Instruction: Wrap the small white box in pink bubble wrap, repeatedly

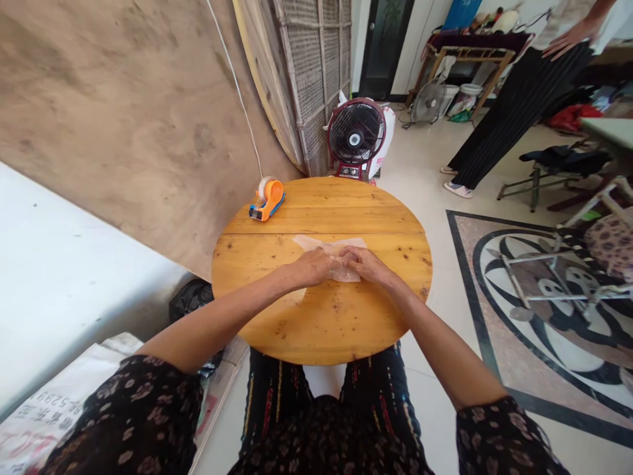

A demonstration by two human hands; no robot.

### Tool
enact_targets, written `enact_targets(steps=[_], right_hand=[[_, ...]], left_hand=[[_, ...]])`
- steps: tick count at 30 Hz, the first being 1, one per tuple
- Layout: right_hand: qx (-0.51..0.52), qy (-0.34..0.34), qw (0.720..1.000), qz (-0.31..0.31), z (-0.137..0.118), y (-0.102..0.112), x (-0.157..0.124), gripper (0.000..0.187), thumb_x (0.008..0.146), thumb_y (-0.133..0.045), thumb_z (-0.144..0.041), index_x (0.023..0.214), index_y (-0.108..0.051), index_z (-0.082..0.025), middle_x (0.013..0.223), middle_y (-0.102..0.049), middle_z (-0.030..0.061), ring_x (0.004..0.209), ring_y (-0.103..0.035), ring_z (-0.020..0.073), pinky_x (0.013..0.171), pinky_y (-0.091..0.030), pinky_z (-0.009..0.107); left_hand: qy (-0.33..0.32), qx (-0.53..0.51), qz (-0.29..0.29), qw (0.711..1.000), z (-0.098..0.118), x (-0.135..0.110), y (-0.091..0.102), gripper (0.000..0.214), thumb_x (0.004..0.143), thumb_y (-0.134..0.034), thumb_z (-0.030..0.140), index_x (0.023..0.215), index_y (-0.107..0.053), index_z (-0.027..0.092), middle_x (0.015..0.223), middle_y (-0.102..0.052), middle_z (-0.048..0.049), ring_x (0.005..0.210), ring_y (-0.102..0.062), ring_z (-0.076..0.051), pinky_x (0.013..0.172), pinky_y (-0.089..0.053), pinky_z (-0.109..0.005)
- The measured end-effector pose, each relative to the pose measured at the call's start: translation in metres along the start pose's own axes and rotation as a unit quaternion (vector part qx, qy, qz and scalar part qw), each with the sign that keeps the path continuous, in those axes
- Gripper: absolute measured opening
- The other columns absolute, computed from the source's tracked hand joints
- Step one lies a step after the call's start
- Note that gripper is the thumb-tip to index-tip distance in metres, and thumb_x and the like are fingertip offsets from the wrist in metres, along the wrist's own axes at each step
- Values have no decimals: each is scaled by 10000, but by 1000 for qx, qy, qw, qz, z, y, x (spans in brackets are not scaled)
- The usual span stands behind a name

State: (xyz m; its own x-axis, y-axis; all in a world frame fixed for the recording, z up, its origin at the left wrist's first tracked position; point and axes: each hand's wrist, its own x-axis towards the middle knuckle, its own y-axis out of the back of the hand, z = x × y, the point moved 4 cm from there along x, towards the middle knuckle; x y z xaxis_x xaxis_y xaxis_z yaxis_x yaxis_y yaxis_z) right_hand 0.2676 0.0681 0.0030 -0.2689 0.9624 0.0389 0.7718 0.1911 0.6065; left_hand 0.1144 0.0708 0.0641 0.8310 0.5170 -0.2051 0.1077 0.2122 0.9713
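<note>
Brown wood board (123, 99) is standing close along the L side of the round table (326, 330), blocking that side. A person (514, 119) in dark trousers is standing at R, well apart from it. Red-rimmed fan (355, 139) is sitting just past table's far edge. Mid-table, see-thru sheet (345, 273) is lying under L hand (315, 265) & R hand (364, 262); both are gripping it w/ bent fingers, hiding part. Orange tape holder (270, 201) is resting nr far-L edge, apart from both hands.

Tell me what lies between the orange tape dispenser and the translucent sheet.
In the head view, just wooden tabletop, crossed by a dark seam, separates the orange tape dispenser from the translucent sheet.
</note>
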Motion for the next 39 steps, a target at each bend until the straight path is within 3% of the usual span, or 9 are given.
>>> enact_targets(steps=[3, 6, 10, 19, 26, 31, 39], right_hand=[[21, -67, 995, 70, 7, -3, -1, 211, 747, -590, -321, 904, -665, -201, 575, -525, -56, 536, -435, 112, 540, -343, 224], [55, -96, 988, 110, 12, -5, -2, 190, 712, -598, -307, 838, -667, -183, 632, -584, -27, 585, -486, 125, 560, -374, 229], [97, -117, 980, 128, 14, -9, -3, 187, 699, -584, -306, 807, -659, -173, 584, -569, -26, 553, -493, 131, 530, -399, 234], [242, -144, 945, 165, 1, -28, -2, 365, 704, -590, -412, 952, -601, -144, 726, -659, 31, 531, -559, 136, 469, -505, 264], [291, -158, 931, 155, -6, -32, 6, 366, 682, -614, -459, 893, -610, -160, 646, -630, 24, 504, -561, 139, 424, -502, 254], [284, -164, 933, 149, -15, -27, 11, 382, 687, -652, -393, 990, -582, -172, 559, -551, -27, 477, -530, 141, 430, -513, 281], [235, -172, 949, 120, -40, -25, 21, 355, 727, -534, -151, 1076, -481, -184, 538, -504, -83, 435, -534, 125, 401, -488, 249]], left_hand=[[10, 4, -17, 1000, 1, -2, 2, 573, 868, -411, 74, 1363, -467, 357, 1051, -587, -77, 930, -586, -228, 813, -437, -316], [33, 19, -30, 999, -1, -3, 0, 559, 854, -425, 81, 1348, -476, 339, 1131, -558, -105, 946, -587, -245, 794, -446, -334], [20, 24, -44, 999, -4, 0, -6, 377, 870, -429, 118, 1172, -617, 243, 1115, -548, -117, 965, -577, -245, 817, -448, -346], [11, 10, -55, 998, -4, 5, -3, 322, 874, -485, 184, 1133, -654, 271, 1131, -550, -108, 951, -598, -235, 821, -463, -340], [-4, -19, 58, 998, -11, -2, -11, 584, 787, -489, 47, 1344, -461, 222, 1181, -601, -122, 1038, -598, -266, 850, -482, -363], [-14, -80, 159, 984, -21, -10, -20, 448, 868, -432, 119, 1306, -480, 202, 1212, -594, -99, 1129, -549, -231, 951, -452, -361], [8, -137, 223, 965, -24, -22, -26, 363, 855, -434, 118, 1209, -498, 157, 1092, -618, -102, 1002, -548, -212, 888, -465, -339]])
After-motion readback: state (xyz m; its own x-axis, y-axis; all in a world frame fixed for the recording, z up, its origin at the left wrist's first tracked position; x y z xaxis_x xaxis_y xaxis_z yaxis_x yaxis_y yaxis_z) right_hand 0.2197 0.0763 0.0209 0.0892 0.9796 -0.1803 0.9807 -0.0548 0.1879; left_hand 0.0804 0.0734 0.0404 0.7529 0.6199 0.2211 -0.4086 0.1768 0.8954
